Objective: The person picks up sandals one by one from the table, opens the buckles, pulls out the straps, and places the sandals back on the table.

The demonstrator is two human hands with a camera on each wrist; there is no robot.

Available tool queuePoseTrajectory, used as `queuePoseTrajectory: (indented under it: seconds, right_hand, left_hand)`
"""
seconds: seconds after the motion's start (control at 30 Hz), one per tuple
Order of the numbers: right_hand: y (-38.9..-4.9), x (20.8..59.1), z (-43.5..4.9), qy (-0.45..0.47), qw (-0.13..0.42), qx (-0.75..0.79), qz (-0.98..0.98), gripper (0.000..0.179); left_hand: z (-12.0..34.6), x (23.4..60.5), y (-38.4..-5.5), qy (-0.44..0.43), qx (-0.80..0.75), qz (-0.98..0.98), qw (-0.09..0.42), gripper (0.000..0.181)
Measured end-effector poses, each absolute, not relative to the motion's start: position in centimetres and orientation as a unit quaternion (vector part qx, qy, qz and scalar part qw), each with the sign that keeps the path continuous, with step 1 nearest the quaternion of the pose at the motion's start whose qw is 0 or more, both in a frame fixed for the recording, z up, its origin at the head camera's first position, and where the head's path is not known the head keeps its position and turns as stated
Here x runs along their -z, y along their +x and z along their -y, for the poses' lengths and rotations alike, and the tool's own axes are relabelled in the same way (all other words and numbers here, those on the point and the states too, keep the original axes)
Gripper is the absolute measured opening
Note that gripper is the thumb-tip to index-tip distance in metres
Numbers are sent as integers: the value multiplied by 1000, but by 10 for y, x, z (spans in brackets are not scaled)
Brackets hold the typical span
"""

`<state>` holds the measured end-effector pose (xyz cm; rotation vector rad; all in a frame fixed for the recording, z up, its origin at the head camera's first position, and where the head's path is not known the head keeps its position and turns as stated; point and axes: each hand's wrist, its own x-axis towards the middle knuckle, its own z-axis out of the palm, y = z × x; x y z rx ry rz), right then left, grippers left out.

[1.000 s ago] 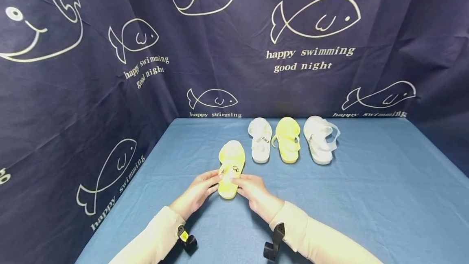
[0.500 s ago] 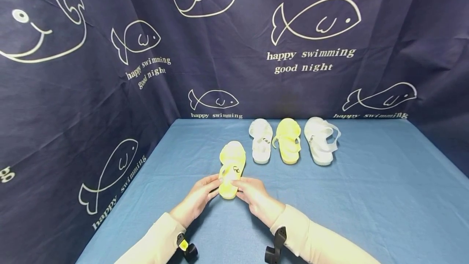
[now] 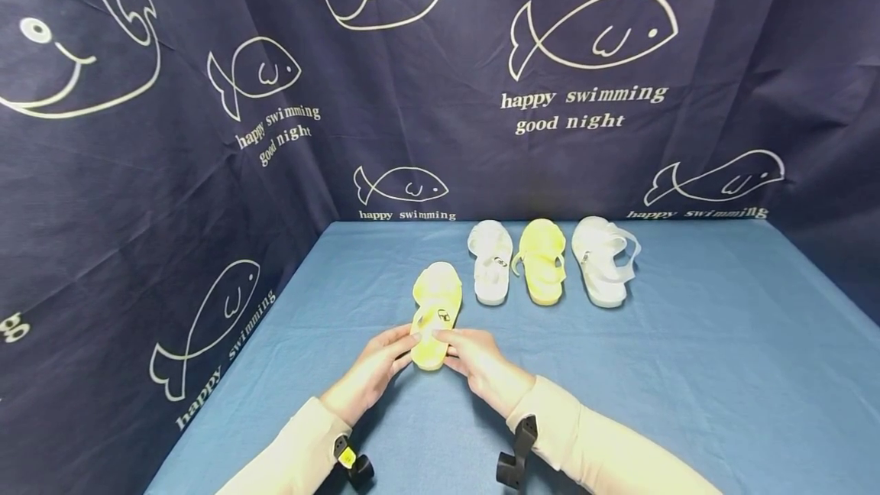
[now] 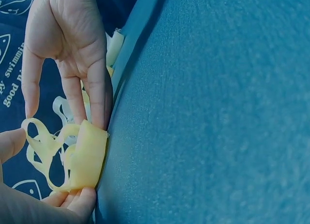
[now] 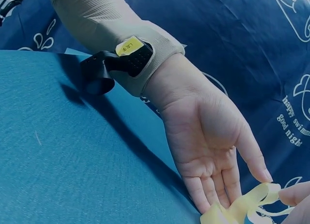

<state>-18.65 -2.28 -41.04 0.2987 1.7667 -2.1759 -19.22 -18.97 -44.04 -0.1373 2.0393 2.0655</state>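
A yellow sandal (image 3: 438, 289) lies toe away from me on the blue table, left of the middle. A small dark emblem marks the strap, near the right side. From the left my left hand (image 3: 376, 367) holds its heel end, thumb on the strap and fingers low at the sole. My right hand (image 3: 486, 369) grips the same end from the right, its thumb also on the strap. In the left wrist view the strap loops (image 4: 46, 146) stand up between both thumbs, above the thick heel (image 4: 89, 158). The right wrist view shows only part of the sandal (image 5: 237, 209).
Three more sandals stand in a row at the back: a white one (image 3: 491, 281), a yellow one (image 3: 543, 270) and another white one (image 3: 600, 273) with its strap sticking out rightward. Dark blue cloth (image 3: 412, 121) with fish prints hangs behind and on the left of the table (image 3: 687, 373).
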Motion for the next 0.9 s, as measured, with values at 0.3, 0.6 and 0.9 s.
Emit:
queuePoseTrajectory:
  seconds: [0.3,0.6,0.9]
  right_hand:
    - [-196,412,23,119,159,762,-617,42]
    - [-207,413,22,111,158,772,-606,39]
    - [-219,408,26,144,172,771,-596,41]
  left_hand:
    - [189,440,-198,-43,-709,-693,121,61]
    - [187,443,-208,-41,-724,-678,116,58]
    - [185,440,-218,-50,-723,-678,122,57]
